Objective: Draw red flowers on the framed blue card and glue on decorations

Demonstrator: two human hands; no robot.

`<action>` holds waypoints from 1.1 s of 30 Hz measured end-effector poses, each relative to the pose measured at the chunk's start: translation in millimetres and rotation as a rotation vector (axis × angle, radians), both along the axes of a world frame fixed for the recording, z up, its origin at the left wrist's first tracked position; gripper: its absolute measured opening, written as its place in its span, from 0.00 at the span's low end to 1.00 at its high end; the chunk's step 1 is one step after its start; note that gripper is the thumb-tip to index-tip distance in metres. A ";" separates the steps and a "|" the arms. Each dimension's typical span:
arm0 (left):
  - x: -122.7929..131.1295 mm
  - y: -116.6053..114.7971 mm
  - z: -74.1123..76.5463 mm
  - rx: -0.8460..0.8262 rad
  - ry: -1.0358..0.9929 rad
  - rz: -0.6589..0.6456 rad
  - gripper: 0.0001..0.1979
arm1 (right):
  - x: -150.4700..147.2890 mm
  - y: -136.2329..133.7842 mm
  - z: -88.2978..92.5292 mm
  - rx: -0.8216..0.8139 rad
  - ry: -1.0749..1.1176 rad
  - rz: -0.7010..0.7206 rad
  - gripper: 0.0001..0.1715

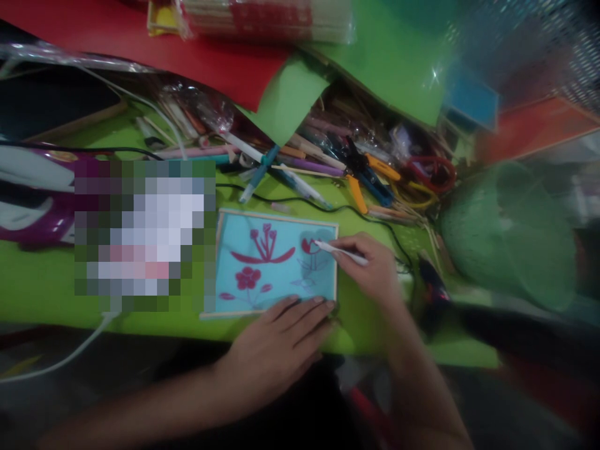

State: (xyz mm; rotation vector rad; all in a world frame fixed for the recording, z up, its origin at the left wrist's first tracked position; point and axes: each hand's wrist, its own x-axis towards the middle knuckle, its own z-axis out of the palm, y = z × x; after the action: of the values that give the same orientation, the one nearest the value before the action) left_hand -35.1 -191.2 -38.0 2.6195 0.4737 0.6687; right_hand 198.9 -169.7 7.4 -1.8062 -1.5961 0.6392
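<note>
One blue panel [285,270] lies at the frame's centre, best steadied by the left hand [285,337], flat across its lower edge, while the right hand [370,265], pinching a white pen [347,252], strokes lightly within the red flower's [306,245] outline.

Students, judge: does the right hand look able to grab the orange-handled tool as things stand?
Probably not yet: the right hand holds a white pen, which likely must go down first. Otherwise, only a black cable seems to lie before the orange-handled tool.
</note>
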 end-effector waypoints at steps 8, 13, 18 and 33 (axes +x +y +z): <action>0.2 1.2 1.7 0.005 0.000 0.004 0.18 | -0.4 -0.3 0.7 0.007 0.008 0.001 0.06; 1.1 1.0 -0.1 -0.002 -0.011 0.007 0.17 | 0.2 0.2 0.2 0.002 0.017 0.012 0.05; 0.1 -0.3 0.2 -0.012 -0.009 0.007 0.18 | -0.2 1.1 2.4 0.006 0.038 0.024 0.05; 0.3 0.3 1.3 -0.009 -0.013 0.013 0.17 | 0.3 0.1 2.1 -0.023 0.027 0.008 0.05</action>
State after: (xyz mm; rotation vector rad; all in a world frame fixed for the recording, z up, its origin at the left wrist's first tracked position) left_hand -34.9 -190.9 -36.8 2.6037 0.4887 0.6858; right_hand 199.2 -169.5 9.4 -1.8016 -1.5848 0.6850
